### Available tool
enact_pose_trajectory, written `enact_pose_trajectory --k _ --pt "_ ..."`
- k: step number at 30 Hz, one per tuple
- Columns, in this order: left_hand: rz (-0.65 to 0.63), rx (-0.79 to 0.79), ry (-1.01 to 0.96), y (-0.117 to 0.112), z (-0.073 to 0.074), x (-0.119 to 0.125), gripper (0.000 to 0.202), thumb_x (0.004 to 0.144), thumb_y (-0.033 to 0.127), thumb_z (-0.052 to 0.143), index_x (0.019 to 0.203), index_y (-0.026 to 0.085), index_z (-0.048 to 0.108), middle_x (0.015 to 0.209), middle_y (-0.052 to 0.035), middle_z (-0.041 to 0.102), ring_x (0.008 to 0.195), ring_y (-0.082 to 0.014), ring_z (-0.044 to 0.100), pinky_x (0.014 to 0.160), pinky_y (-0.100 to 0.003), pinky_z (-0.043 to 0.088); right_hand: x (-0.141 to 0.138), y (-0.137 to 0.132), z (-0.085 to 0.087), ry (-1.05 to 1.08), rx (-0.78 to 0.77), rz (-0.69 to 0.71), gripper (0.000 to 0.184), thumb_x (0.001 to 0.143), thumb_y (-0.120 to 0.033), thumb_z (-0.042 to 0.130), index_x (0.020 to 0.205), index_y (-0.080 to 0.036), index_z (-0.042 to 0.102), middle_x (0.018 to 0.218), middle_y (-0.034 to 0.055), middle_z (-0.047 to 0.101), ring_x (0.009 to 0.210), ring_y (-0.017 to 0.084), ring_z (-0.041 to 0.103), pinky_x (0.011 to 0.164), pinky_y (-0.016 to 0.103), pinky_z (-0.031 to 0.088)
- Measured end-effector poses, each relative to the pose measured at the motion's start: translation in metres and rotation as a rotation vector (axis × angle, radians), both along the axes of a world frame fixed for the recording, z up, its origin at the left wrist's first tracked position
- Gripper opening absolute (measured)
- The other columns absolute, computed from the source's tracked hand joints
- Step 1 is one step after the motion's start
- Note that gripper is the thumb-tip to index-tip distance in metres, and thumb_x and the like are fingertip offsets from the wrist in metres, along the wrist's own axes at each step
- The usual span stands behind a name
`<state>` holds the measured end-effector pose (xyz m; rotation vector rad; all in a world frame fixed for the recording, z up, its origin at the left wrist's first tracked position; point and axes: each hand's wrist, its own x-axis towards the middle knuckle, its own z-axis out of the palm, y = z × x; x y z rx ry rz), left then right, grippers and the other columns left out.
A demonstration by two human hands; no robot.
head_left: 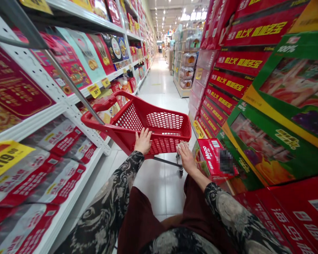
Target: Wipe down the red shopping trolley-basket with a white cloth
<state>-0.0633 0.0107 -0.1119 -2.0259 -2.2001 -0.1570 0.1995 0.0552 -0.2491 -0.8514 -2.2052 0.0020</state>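
Note:
A red plastic shopping cart [159, 123] with a mesh-walled basket stands in front of me on small castors. My left hand [143, 141] rests on its near rim, fingers curled over the edge. My right hand [187, 157] grips the same rim further right, beside a small white item in the basket's corner. Dark patterned sleeves cover both my forearms. The basket looks to hold nothing else, though its floor is partly hidden by the near wall.
White shelves [42, 116] of boxed goods with yellow price tags line the left. Stacked red and green cartons [270, 116] rise on the right, with a red Meco box [210, 157] near the cart. A tiled aisle [159, 81] runs ahead between displays.

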Motion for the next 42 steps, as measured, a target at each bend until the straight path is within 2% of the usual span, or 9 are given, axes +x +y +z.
enact_pose_trajectory --k 3,9,11,13,20,23,30,38,42 --pt "0.012 -0.028 -0.006 -0.002 0.003 -0.003 0.057 0.081 0.022 0.041 0.137 0.016 0.036 0.15 -0.0103 0.027 0.141 -0.0274 0.014 0.111 -0.058 0.014 -0.001 -0.007 -0.007 0.026 0.028 0.024 0.051 0.083 0.0 0.034 0.129 -0.014 0.049 0.136 0.0136 0.049 0.14 0.02 0.019 0.106 0.05 0.036" --pt "0.026 -0.039 -0.042 -0.007 0.008 -0.008 0.059 0.076 0.014 0.041 0.135 0.014 0.038 0.149 -0.0115 0.03 0.14 -0.0277 0.015 0.111 -0.06 0.013 -0.019 0.013 0.062 0.183 0.194 -0.002 0.048 0.089 -0.008 0.036 0.135 -0.02 0.043 0.141 0.0081 0.043 0.139 0.022 0.02 0.111 0.051 0.03" --pt "0.015 -0.028 -0.049 -0.009 0.007 -0.01 0.06 0.075 0.013 0.042 0.135 0.014 0.039 0.149 -0.012 0.03 0.14 -0.028 0.016 0.111 -0.061 0.014 -0.031 0.02 0.07 0.151 0.215 0.008 0.045 0.089 -0.009 0.037 0.132 -0.021 0.047 0.139 0.0078 0.046 0.139 0.022 0.02 0.111 0.051 0.029" --pt "0.007 -0.013 -0.048 -0.01 0.006 -0.01 0.061 0.074 0.011 0.041 0.135 0.014 0.039 0.148 -0.0117 0.03 0.14 -0.0281 0.016 0.111 -0.061 0.013 -0.041 0.021 0.057 0.086 0.212 0.051 0.043 0.089 -0.008 0.036 0.127 -0.019 0.053 0.136 0.009 0.049 0.14 0.021 0.019 0.111 0.051 0.029" --pt "-0.012 -0.01 -0.04 -0.017 0.006 -0.007 0.062 0.073 0.009 0.041 0.135 0.014 0.039 0.149 -0.0103 0.03 0.14 -0.0276 0.014 0.112 -0.059 0.011 -0.03 -0.005 -0.037 -0.13 0.058 0.159 0.049 0.082 0.002 0.035 0.123 -0.013 0.055 0.132 0.0137 0.053 0.14 0.019 0.019 0.108 0.051 0.031" --pt "-0.015 -0.023 -0.027 -0.019 0.007 -0.007 0.064 0.073 0.009 0.04 0.137 0.013 0.036 0.15 -0.0111 0.026 0.141 -0.0276 0.014 0.111 -0.059 0.011 -0.023 -0.011 -0.03 -0.134 0.079 0.195 0.047 0.082 0.002 0.034 0.12 -0.014 0.058 0.128 0.0123 0.057 0.139 0.018 0.023 0.106 0.048 0.036" --pt "-0.009 0.109 0.003 -0.035 -0.011 0.009 0.064 0.077 0.005 0.033 0.141 0.01 0.027 0.153 -0.0123 0.018 0.142 -0.0254 0.01 0.112 -0.056 0.013 -0.029 0.005 0.04 0.061 0.224 0.088 0.042 0.089 -0.006 0.036 0.124 -0.017 0.055 0.135 0.0096 0.05 0.14 0.021 0.019 0.11 0.05 0.029" --pt "-0.056 0.013 -0.037 -0.068 -0.055 0.022 0.061 0.077 0.007 0.036 0.139 0.011 0.034 0.151 -0.0113 0.023 0.141 -0.026 0.015 0.113 -0.053 0.017 -0.019 -0.003 -0.034 -0.212 0.07 0.148 0.048 0.082 0.001 0.033 0.121 -0.014 0.057 0.129 0.0136 0.055 0.136 0.02 0.03 0.103 0.049 0.038" --pt "-0.013 -0.039 -0.064 -0.074 -0.066 0.015 0.064 0.075 0.006 0.038 0.138 0.012 0.035 0.15 -0.0124 0.025 0.141 -0.0251 0.016 0.113 -0.053 0.016 -0.027 -0.012 -0.018 -0.189 0.086 0.241 0.046 0.083 -0.001 0.035 0.121 -0.014 0.058 0.128 0.0132 0.056 0.136 0.02 0.029 0.105 0.047 0.037"
